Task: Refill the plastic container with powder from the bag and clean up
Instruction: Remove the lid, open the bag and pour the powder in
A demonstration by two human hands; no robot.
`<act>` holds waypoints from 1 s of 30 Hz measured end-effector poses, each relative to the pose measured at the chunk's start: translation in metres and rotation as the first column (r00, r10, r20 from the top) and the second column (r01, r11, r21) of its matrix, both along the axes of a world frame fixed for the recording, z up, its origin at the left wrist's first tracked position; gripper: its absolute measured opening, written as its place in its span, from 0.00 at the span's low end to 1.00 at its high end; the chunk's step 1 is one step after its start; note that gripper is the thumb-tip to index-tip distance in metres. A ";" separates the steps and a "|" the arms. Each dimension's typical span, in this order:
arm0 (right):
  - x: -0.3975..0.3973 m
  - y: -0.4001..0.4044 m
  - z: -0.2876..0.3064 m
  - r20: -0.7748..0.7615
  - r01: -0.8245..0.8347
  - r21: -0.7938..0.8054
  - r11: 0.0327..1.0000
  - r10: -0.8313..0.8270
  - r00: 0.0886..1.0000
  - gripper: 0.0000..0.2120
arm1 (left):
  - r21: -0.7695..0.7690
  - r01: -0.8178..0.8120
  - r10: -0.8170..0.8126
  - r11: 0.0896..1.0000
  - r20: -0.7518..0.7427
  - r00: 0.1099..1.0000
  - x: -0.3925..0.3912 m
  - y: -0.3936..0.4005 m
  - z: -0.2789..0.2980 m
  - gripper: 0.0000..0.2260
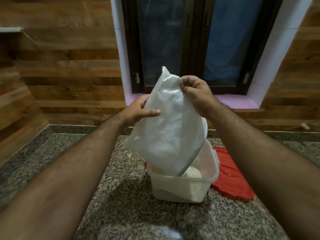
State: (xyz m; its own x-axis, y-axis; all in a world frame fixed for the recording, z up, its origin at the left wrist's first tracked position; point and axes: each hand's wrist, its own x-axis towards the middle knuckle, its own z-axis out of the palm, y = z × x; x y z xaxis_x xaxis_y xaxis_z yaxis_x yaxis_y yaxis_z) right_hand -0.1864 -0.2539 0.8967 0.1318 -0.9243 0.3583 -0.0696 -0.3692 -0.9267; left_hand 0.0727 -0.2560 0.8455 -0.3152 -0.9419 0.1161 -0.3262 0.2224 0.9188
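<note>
So we're mid-pour here, I'd say. The white crinkly plastic bag of powder (169, 122) is upended over the translucent square plastic container (183, 184), its open mouth dipping just inside the rim. The container sits on the speckled granite countertop (121, 205) and has a mound of off-white powder (192, 172) in it, looks maybe a third full, hard to judge through the cloudy wall. The bag seems to have plenty left.

The right hand (195, 94) is closed, pinching the bag's upper corner. The left hand (138, 110) is curled around the bag's side, thumb pressed flat on the front.

Still to do, I reckon: finish emptying, snap on the red plastic lid (232, 175) lying flat just beside the container, then tidy up.
</note>
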 end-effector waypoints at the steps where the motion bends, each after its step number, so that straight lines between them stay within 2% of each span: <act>1: 0.005 -0.002 0.005 -0.032 0.015 -0.028 1.000 -0.016 0.999 0.11 | -0.003 0.001 -0.001 1.000 -0.048 0.999 0.000 -0.003 0.000 0.28; 3: 0.014 -0.011 0.012 -0.074 0.058 -0.076 0.995 -0.064 0.995 0.10 | -0.013 -0.054 0.051 0.998 -0.153 0.987 0.005 -0.007 -0.004 0.21; 7: 0.030 -0.028 0.015 -0.138 0.121 -0.141 0.983 -0.141 0.980 0.11 | 0.042 -0.180 0.184 0.983 -0.332 0.925 0.022 -0.012 -0.020 0.21; 10: 0.033 -0.032 0.002 -0.242 0.187 -0.153 0.970 -0.220 0.945 0.24 | 0.121 -0.223 0.254 0.967 -0.459 0.851 0.044 -0.010 -0.030 0.23; 13: 0.035 -0.034 -0.020 -0.236 0.260 -0.041 0.965 -0.263 0.936 0.42 | 0.187 -0.276 0.333 0.943 -0.555 0.762 0.074 -0.006 -0.035 0.25; 15: 0.040 -0.040 -0.037 -0.179 0.280 0.126 0.952 -0.256 0.950 0.52 | 0.228 -0.296 0.373 0.927 -0.607 0.702 0.097 -0.002 -0.038 0.24; 16: 0.043 -0.041 -0.045 -0.139 0.237 0.215 0.948 -0.210 0.968 0.54 | 0.241 -0.303 0.386 0.922 -0.623 0.680 0.108 0.000 -0.041 0.24; 18: 0.056 -0.046 -0.061 -0.048 0.009 0.374 0.927 0.010 0.999 0.48 | 0.273 -0.316 0.417 0.909 -0.625 0.659 0.128 0.008 -0.046 0.26; 20: 0.080 -0.041 -0.075 0.011 -0.174 0.472 0.864 0.192 0.981 0.33 | 0.330 -0.336 0.471 0.882 -0.606 0.641 0.147 0.017 -0.057 0.23; 21: 0.095 -0.037 -0.083 0.032 -0.198 0.498 0.844 0.211 0.977 0.28 | 0.361 -0.337 0.494 0.869 -0.595 0.635 0.159 0.021 -0.064 0.21; 24: 0.145 -0.027 -0.114 0.065 -0.175 0.583 0.793 0.169 0.983 0.16 | 0.465 -0.322 0.551 0.824 -0.532 0.643 0.196 0.037 -0.093 0.20; 26: 0.177 -0.018 -0.140 0.009 -0.107 0.641 0.760 0.131 0.991 0.09 | 0.531 -0.363 0.615 0.766 -0.440 0.654 0.224 0.044 -0.121 0.20; 30: 0.225 -0.005 -0.205 -0.115 0.069 0.711 0.699 0.019 0.993 0.09 | 0.640 -0.429 0.685 0.638 -0.217 0.696 0.269 0.048 -0.192 0.25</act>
